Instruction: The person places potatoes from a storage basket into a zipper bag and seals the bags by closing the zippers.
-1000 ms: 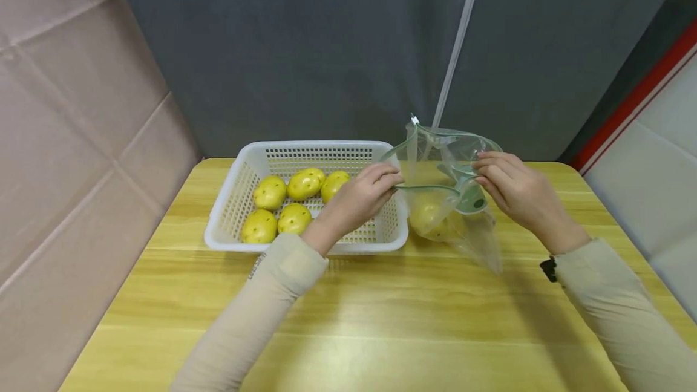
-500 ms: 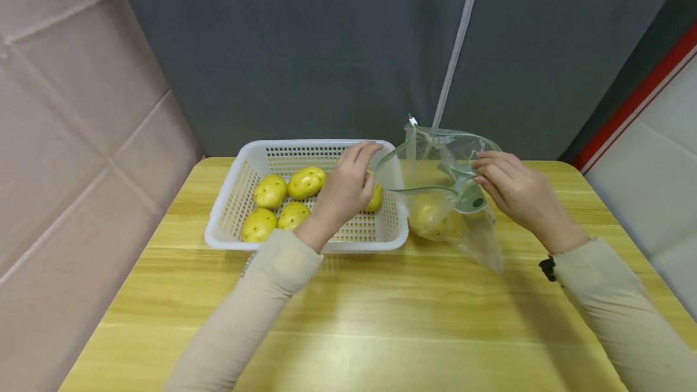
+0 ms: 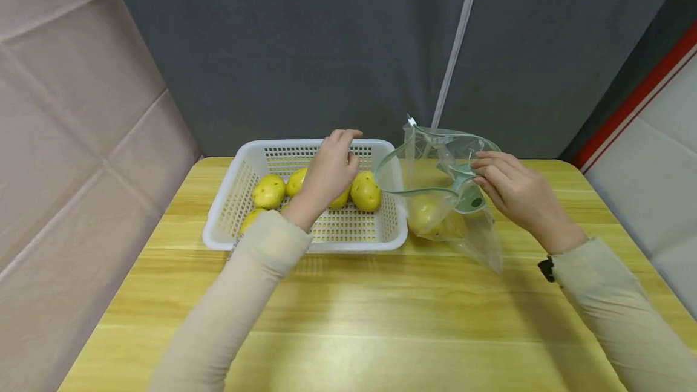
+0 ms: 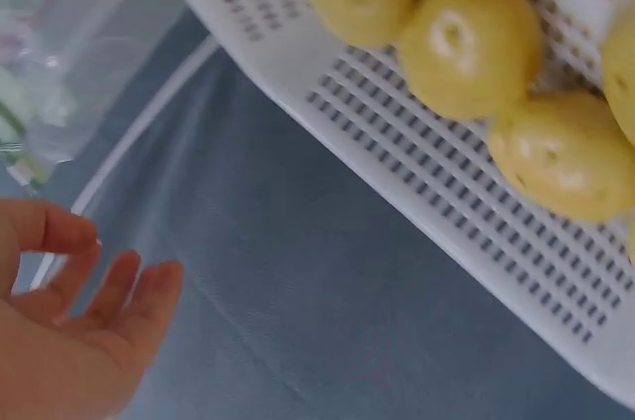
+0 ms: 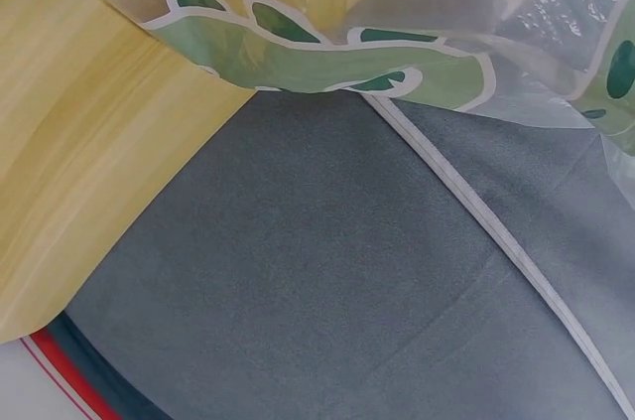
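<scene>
My left hand (image 3: 332, 165) hovers over the white plastic basket (image 3: 220, 222), fingers loosely bent and holding nothing. In the left wrist view the same hand (image 4: 89, 311) shows beside the basket's rim. Several yellow potatoes lie in the basket, one potato (image 3: 366, 191) at the right and another potato (image 3: 269, 191) at the left; my hand and sleeve hide part of the group. My right hand (image 3: 512, 189) pinches the right edge of a clear zip bag (image 3: 479, 241) with a green rim. The bag's mouth gapes, and potatoes (image 3: 427, 216) sit inside it.
Basket and bag stand side by side on a wooden table (image 3: 348, 319). A grey curtain (image 3: 305, 47) with a pale strip rises behind the table's back edge. Pinkish panels (image 3: 81, 107) flank the left, and a white panel with a red band (image 3: 642, 101) the right.
My left hand has let go of the bag's left edge and moved left over the basket, uncovering the potato at the right. My right hand keeps its grip on the bag.
</scene>
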A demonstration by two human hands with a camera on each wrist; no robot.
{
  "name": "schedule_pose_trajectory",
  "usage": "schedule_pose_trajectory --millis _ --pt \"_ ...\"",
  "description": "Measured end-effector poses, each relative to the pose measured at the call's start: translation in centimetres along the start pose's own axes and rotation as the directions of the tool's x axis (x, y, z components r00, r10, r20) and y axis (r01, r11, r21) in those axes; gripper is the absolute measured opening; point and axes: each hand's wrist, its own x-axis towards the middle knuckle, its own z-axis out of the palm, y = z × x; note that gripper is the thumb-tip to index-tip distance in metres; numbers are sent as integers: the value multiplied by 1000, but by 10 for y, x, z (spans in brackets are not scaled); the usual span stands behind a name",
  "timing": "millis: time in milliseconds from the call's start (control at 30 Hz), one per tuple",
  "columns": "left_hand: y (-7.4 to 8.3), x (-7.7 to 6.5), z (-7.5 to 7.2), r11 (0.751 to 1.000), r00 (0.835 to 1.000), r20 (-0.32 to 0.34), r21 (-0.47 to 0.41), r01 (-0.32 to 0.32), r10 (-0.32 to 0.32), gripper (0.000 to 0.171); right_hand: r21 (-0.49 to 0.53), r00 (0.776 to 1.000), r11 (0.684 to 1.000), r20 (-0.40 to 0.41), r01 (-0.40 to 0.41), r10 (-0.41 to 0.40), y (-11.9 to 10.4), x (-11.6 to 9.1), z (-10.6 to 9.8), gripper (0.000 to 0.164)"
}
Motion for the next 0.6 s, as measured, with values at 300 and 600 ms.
schedule_pose_trajectory --millis 300,600 --pt "-17 11 11 916 970 176 336 -221 169 35 9 1000 1000 3 -5 5 -2 -2 0 44" --pt "-27 21 27 837 924 327 434 -333 198 41 11 1000 1000 7 -7 7 0 -3 0 44"
